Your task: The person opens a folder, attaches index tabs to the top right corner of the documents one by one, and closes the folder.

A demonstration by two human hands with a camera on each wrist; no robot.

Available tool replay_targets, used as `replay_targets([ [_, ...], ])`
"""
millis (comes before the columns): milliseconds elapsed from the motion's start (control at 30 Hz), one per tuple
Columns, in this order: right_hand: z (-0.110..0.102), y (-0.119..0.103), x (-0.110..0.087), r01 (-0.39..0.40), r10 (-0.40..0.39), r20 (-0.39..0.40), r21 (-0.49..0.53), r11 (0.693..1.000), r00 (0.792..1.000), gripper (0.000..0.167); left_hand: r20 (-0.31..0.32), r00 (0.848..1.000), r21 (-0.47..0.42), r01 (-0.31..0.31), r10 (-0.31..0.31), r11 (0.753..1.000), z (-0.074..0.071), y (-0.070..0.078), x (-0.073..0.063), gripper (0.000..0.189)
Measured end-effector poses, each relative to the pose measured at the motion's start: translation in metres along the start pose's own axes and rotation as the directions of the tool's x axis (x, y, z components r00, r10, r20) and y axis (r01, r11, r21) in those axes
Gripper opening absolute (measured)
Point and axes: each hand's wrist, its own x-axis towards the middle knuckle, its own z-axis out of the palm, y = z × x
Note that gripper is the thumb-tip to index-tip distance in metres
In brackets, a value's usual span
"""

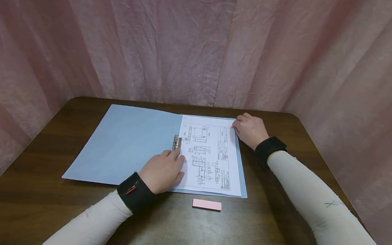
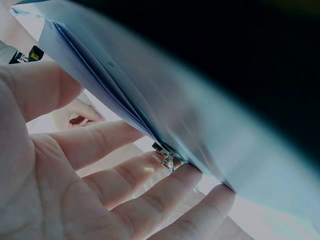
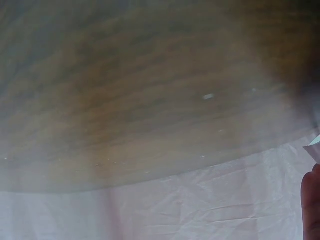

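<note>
A light blue folder [image 1: 129,137] lies opened out on the table. Its right side carries white sheets with technical drawings [image 1: 227,165], and a metal clip [image 1: 176,141] sits by the fold. My left hand [image 1: 163,171] rests across the sheets' left edge, its fingertips beside the clip; the left wrist view shows the fingers [image 2: 165,200] extended along the folder. At the sheets' far right corner, my right hand [image 1: 251,128] pinches a small pink sticky note [image 1: 230,126] that overlaps the paper's edge. Only a bit of a finger shows in the right wrist view.
In front of the folder, a pink pad of sticky notes [image 1: 206,205] lies on the dark wooden table [image 1: 250,231]. Pink curtains [image 1: 191,48] hang behind the table's far edge and along its right side.
</note>
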Motion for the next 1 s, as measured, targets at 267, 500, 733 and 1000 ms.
replay_targets([
  [267, 0.0, -0.001, 0.0, 0.027, -0.028, 0.095, 0.007, 1.0, 0.995, 0.011, 0.005, 1.0, 0.006, 0.003, -0.003, 1.0, -0.001, 0.0, 0.0, 0.056],
  [500, -0.002, 0.001, -0.001, 0.027, -0.031, 0.139, 0.03, 0.999, 0.99, 0.012, 0.006, 1.0, 0.012, 0.003, -0.003, 1.0, -0.002, 0.0, -0.001, 0.057],
  [733, -0.005, 0.006, -0.006, 0.007, -0.039, 0.193, 0.164, 0.986, 0.98, 0.023, 0.046, 0.999, 0.014, 0.004, -0.004, 1.0, -0.008, -0.003, -0.003, 0.055],
  [1000, -0.004, 0.008, -0.01, -0.013, -0.023, 0.177, 0.196, 0.98, 0.984, 0.02, 0.053, 0.998, 0.152, -0.027, 0.019, 0.988, -0.036, 0.004, 0.021, 0.052],
])
